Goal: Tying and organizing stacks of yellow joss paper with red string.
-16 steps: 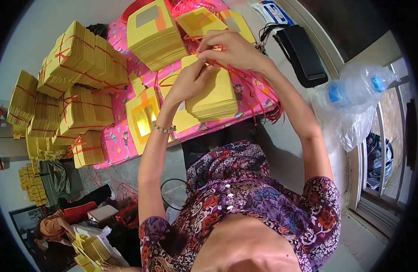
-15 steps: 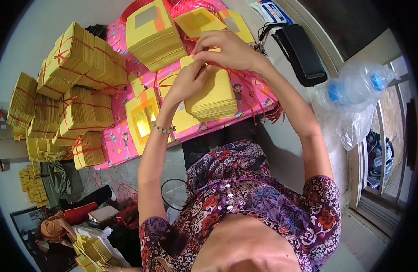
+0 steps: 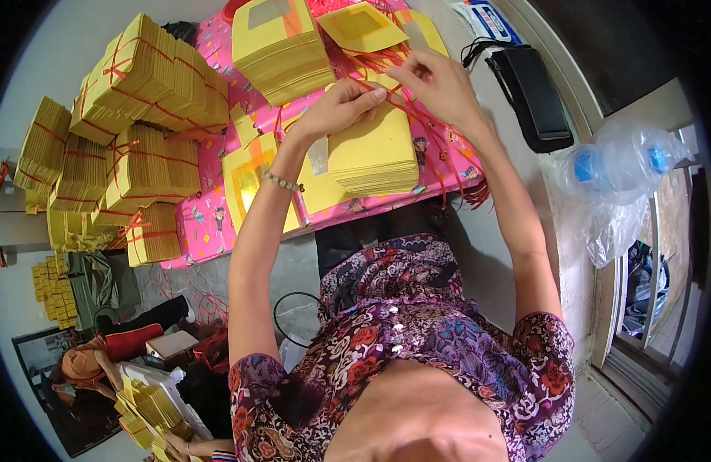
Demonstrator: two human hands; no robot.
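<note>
Several bound yellow bundles (image 3: 140,73) stood at the left, beside a gold-panelled yellow piece (image 3: 245,189). Further right, the left hand (image 3: 342,109) lay over the far left part of the yellow stack (image 3: 375,158), thumb outstretched; whether it gripped anything could not be told. The right hand (image 3: 440,88) had just drawn away rightward, fingers curled as if pinching, near loose red strips (image 3: 476,192); this seemed to free more of the stack's top. Half a second earlier, both hands had been close together over its far edge.
</note>
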